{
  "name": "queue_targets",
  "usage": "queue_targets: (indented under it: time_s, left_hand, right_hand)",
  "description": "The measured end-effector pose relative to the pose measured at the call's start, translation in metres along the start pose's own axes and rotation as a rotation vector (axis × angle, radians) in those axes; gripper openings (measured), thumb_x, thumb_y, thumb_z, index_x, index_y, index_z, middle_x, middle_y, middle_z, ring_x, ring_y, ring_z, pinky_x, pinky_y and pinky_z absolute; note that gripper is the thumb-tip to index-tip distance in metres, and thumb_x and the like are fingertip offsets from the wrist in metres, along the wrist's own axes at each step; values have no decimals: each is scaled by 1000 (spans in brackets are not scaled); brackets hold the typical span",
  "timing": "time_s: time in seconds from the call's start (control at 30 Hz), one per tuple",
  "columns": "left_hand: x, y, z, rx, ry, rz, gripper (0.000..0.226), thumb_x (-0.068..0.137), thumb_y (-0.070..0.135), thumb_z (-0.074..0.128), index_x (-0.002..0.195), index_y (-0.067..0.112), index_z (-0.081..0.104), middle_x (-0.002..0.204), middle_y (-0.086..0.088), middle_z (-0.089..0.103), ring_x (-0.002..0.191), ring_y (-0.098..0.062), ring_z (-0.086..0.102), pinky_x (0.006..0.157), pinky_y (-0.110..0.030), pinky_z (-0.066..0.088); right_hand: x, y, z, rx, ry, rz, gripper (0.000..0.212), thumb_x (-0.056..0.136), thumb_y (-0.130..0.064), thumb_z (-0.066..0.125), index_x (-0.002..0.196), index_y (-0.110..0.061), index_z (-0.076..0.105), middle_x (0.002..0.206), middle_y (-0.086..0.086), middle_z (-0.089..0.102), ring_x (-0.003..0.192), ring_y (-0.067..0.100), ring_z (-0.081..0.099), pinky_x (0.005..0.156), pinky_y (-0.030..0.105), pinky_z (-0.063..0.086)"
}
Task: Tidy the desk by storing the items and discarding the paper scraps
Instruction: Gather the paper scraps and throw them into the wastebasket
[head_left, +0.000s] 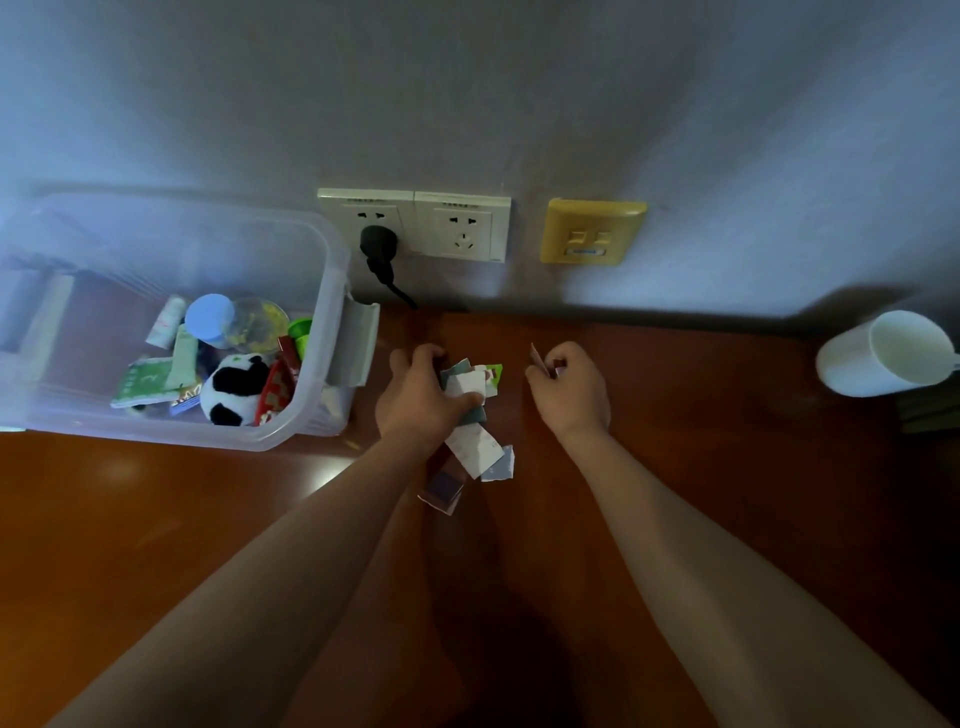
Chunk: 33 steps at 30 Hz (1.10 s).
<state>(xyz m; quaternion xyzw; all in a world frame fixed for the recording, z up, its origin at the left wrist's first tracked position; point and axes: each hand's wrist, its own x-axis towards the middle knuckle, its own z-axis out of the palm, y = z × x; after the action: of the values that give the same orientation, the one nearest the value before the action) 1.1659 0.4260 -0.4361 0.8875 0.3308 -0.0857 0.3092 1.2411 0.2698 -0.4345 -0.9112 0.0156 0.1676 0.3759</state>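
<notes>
The desk (727, 467) carries the bin (332, 291) at its left rear, with items (236, 384) inside, and a mug (878, 358) by the right edge. Mid-desk, near the back edge, my left hand (415, 395) curls over the scraps (475, 452). Its fingers and thumb clamp the top ones, while others lie loose under my wrist. My right hand (571, 389), just beside, is curled tight and pinches one scrap (537, 358). I judge the risk is a hasty lift: the loose lower pieces would slip out and scatter. Print on scraps and items is too blurred to read.
</notes>
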Motion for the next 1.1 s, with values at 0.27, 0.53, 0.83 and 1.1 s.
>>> queue_targets:
  time_s: [0.27, 0.53, 0.83, 1.1]
  left_hand:
    - [1, 5, 1, 81, -52, 45, 44, 74, 41, 79, 106, 26, 53, 117, -1, 46, 96, -22, 58, 81, -42, 55]
    - [2, 6, -4, 30, -106, 40, 50, 74, 36, 80, 115, 25, 54, 117, -3, 48, 96, -22, 58, 79, -36, 50]
    - [-7, -1, -3, -4, -37, 150, 29, 86, 46, 64, 103, 24, 57, 106, 1, 44, 85, -19, 54, 68, -31, 43]
    - [-30, -14, -21, -843, -197, -193, 11, 92, 21, 60, 88, 14, 53, 85, -7, 59, 69, -16, 57, 48, -22, 43]
  right_hand:
    - [-15, -23, 16, 860, -126, 208, 14, 90, 3, 57, 88, -9, 51, 103, 14, 65, 75, 19, 71, 63, 31, 60]
    - [-10, -15, 20, -269, -343, -212, 56, 91, -12, 60, 138, -38, 44, 127, -2, 39, 101, 18, 55, 82, 36, 54]
    - [-16, -13, 19, -195, -262, -271, 6, 95, -28, 59, 92, -24, 55, 108, -6, 47, 82, 15, 56, 68, 31, 53]
    - [-50, -25, 1, 803, -261, 394, 9, 90, -3, 53, 83, -8, 55, 78, 11, 65, 58, 17, 61, 49, 28, 46]
